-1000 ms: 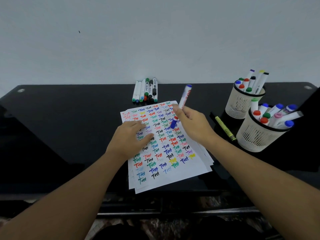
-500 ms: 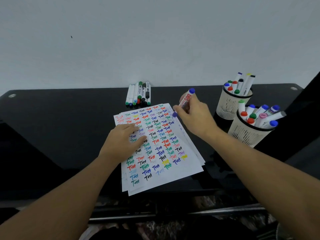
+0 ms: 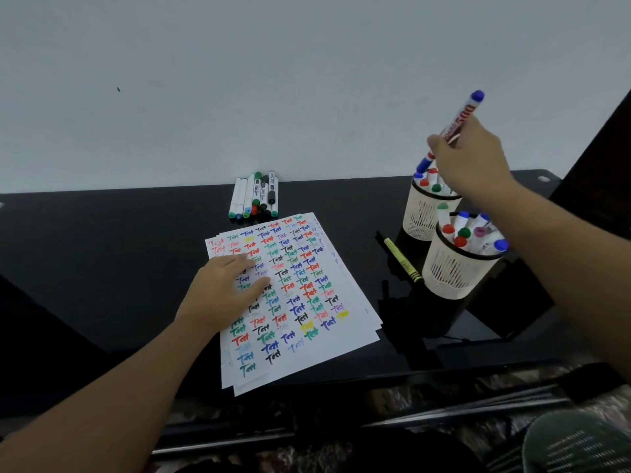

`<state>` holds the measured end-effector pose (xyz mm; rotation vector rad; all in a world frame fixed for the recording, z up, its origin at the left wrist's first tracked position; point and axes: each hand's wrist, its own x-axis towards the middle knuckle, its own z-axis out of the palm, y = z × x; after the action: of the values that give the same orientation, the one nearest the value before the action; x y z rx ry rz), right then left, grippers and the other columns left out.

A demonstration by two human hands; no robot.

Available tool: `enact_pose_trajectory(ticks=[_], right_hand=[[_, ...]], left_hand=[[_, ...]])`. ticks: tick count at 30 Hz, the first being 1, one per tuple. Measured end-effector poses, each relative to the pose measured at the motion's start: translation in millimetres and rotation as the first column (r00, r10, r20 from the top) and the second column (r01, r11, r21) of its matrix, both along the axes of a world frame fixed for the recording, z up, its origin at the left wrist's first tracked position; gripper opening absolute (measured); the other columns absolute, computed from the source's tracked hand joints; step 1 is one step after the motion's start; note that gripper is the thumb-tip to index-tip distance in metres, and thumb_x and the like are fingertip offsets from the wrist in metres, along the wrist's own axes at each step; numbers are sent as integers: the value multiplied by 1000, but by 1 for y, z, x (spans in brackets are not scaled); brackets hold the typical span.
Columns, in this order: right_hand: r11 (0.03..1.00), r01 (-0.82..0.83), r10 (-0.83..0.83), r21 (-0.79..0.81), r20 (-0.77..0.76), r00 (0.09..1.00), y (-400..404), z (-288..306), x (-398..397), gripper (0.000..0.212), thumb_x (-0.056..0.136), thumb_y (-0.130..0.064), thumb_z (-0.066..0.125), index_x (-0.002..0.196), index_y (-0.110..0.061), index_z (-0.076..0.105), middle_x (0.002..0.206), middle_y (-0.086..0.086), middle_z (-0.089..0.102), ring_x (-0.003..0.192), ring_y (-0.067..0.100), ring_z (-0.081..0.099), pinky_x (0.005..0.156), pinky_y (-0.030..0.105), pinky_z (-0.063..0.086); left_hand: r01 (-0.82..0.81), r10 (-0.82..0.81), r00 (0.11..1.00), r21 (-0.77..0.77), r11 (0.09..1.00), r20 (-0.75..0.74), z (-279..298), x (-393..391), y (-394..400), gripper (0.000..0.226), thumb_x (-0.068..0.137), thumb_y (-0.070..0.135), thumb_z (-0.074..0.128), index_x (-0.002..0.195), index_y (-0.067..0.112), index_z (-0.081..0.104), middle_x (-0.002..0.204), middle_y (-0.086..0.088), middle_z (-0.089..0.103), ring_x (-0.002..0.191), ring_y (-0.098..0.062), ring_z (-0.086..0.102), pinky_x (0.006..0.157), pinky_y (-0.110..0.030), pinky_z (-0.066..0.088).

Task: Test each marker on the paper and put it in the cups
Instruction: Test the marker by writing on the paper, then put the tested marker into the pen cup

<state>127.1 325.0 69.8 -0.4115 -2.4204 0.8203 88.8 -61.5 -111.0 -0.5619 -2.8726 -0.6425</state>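
Observation:
My right hand (image 3: 473, 158) grips a blue marker (image 3: 461, 117) with a white and red barrel, tilted, its lower blue end just above the far mesh cup (image 3: 421, 213). That cup and the near mesh cup (image 3: 450, 274) both hold several markers. My left hand (image 3: 225, 288) rests flat on the stack of paper (image 3: 297, 356), which is covered with coloured "Test" marks. Several loose markers (image 3: 256, 196) lie in a row at the table's back edge, beyond the paper.
A yellow crayon (image 3: 403, 261) lies on the black glass table (image 3: 102, 254) between the paper and the cups. A dark object stands at the far right behind the cups. A white wall rises behind the table.
My right hand has lifted the blue marker off the paper and carried it right, up over the far cup. My left hand stays on the paper.

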Motion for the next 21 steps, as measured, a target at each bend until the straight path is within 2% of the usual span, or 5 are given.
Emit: enact_pose_trajectory(ticks=[5, 8, 13, 18, 21], right_hand=[[998, 51, -55, 40, 81, 995, 17, -13, 3, 24, 108, -34, 52, 108, -11, 46, 87, 3, 54, 70, 13, 51, 59, 31, 37], [998, 53, -56, 40, 83, 995, 19, -16, 1, 24, 108, -34, 52, 110, -10, 47, 89, 5, 55, 70, 13, 52, 58, 29, 39], [996, 53, -60, 75, 98, 993, 24, -19, -1, 24, 108, -34, 53, 109, -11, 48, 85, 5, 55, 70, 18, 54, 62, 34, 42], [990, 45, -76, 134, 232, 970, 29, -23, 0, 25, 104, -36, 60, 104, -11, 56, 91, 10, 64, 73, 21, 59, 61, 34, 45], [991, 35, -68, 126, 272, 960, 28, -24, 4, 33, 100, -42, 65, 112, -13, 58, 99, 5, 66, 80, 20, 63, 60, 32, 47]], left_hand=[[1, -1, 1000, 3, 1000, 6, 0, -1, -1, 66, 88, 71, 56, 139, 28, 61, 147, 7, 55, 138, -14, 43, 115, -40, 37], [-2, 2, 1000, 1, 1000, 8, -1, -1, -1, 66, 88, 71, 56, 139, 29, 60, 148, 8, 54, 139, -13, 42, 115, -40, 36], [-8, 7, 1000, 21, 1000, 12, -1, 0, -1, 65, 87, 70, 58, 139, 30, 61, 147, 8, 54, 139, -13, 42, 115, -41, 36], [-2, 2, 1000, 37, 999, 10, 0, 0, -1, 65, 87, 69, 59, 138, 29, 62, 147, 7, 54, 139, -14, 42, 115, -42, 37], [-1, 1, 1000, 38, 999, 6, 0, 0, -1, 65, 87, 69, 59, 137, 28, 62, 146, 7, 55, 138, -14, 42, 115, -41, 37]])
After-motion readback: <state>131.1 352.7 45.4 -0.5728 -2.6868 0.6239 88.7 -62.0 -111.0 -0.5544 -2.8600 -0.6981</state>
